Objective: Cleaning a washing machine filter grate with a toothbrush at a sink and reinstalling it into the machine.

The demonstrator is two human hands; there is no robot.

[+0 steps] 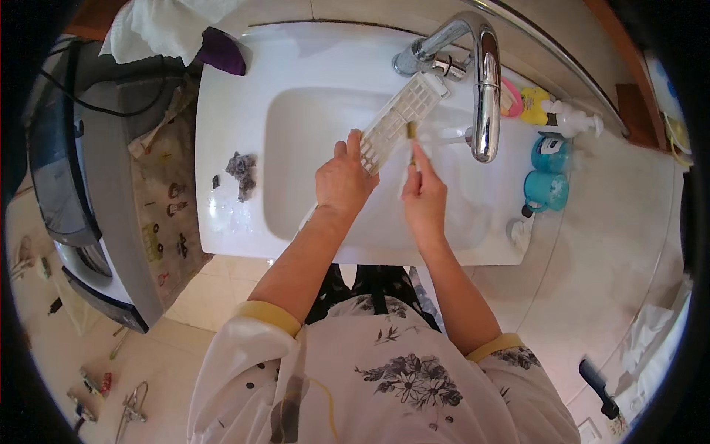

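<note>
Over the white washbasin [299,166], my left hand [345,186] grips the lower end of a long off-white plastic grid frame [391,125]. The frame slants up and right, its far end near the base of the chrome faucet [487,94]. My right hand [426,194] holds a small brush by its thin handle. The brush head [411,130] is at the frame's right edge and looks slightly blurred; whether its bristles touch the grid I cannot tell. On the left rim of the basin lie clumps of grey lint [242,175], with wet patches below them.
Bottles, including a white pump bottle [574,122] and a blue one [550,152], line the right rim beside a turquoise mug [546,190]. A grey appliance [105,166] stands left. White cloth [155,30] and a purple cloth [223,51] hang at upper left.
</note>
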